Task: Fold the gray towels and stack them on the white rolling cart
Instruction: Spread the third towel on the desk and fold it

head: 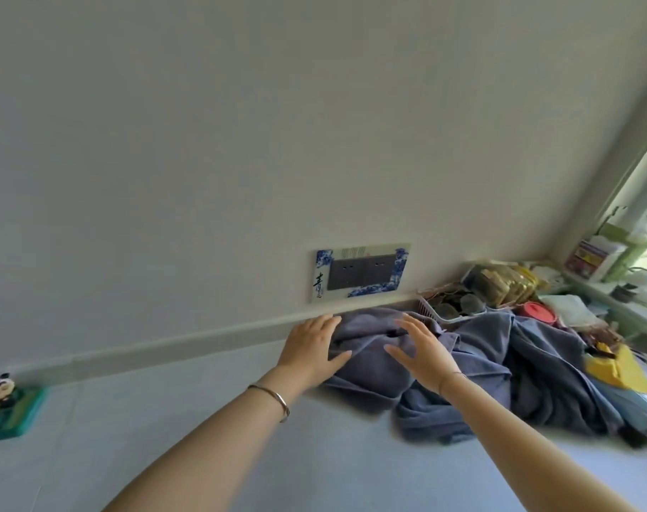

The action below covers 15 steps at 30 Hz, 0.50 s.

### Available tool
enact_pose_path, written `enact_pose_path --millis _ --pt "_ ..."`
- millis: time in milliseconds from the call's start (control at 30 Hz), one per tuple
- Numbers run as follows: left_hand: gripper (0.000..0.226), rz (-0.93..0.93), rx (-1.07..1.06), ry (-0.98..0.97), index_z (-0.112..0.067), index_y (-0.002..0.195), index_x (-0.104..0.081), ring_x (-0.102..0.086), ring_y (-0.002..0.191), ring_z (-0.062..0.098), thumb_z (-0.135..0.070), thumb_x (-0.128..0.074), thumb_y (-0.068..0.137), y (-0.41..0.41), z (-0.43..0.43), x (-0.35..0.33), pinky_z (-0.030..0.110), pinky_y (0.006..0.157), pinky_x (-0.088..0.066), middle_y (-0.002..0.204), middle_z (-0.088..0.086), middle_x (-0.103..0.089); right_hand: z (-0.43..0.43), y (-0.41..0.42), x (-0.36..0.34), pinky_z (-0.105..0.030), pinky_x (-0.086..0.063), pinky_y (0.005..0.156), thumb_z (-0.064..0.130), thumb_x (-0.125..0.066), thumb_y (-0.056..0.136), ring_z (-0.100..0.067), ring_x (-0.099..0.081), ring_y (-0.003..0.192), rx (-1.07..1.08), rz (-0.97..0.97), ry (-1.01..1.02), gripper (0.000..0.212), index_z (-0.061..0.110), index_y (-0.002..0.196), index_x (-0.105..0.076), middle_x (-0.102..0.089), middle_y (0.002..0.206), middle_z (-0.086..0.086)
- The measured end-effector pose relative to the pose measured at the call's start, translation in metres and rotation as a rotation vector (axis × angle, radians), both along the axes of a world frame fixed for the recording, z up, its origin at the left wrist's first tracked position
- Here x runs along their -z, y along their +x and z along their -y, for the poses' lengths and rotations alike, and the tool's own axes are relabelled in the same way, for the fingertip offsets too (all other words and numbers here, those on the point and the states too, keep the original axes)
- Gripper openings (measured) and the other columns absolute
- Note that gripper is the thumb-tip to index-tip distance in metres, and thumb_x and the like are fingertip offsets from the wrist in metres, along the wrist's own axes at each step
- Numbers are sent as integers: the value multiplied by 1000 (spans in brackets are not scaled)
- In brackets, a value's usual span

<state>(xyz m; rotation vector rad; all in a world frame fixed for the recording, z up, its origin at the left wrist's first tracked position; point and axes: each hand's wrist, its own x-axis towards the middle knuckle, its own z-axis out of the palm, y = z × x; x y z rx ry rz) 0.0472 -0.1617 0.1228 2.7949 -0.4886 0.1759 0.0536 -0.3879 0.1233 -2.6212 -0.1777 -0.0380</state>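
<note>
Forearms enter from 6 o'clock, bracelet (273,399) on left wrist. Left hand (312,347): fingers straight and spread, thumb on left edge of gray towels (499,367); grips nothing. Right hand (421,358): fingers splayed over heap, holds nothing; contact cannot be told. Towels lie crumpled on white surface (203,456) against wall, 4 o'clock of frame centre. Basket (424,305) at 1 o'clock of right hand. Cart not in view. Judgement: step is separating 1 towel. Advice: pinch 2 corners of top layer, lift clear of basket, spread flat before folding.
</note>
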Motion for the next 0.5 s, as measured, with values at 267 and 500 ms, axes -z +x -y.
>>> enact_pose_path --millis 267,500 --pt "76 -157 -93 17 -20 147 -23 -27 139 18 -63 -42 88 39 39 81 31 111 -23 155 0 -23 32 30 88 -34 -22 117 56 -55 86 -17 -24 142 -37 -119 -88 67 29 143 -34 -25 155 7" --pt "82 -152 -345 -51 -19 134 -45 -46 123 23 -69 -17 76 67 55 116 33 100 -34 137 0 -49 34 54 117 -31 -24 107 55 -38 94 -15 -40 129 19 -49 -170 49 31 136 -43 -50 137 8"
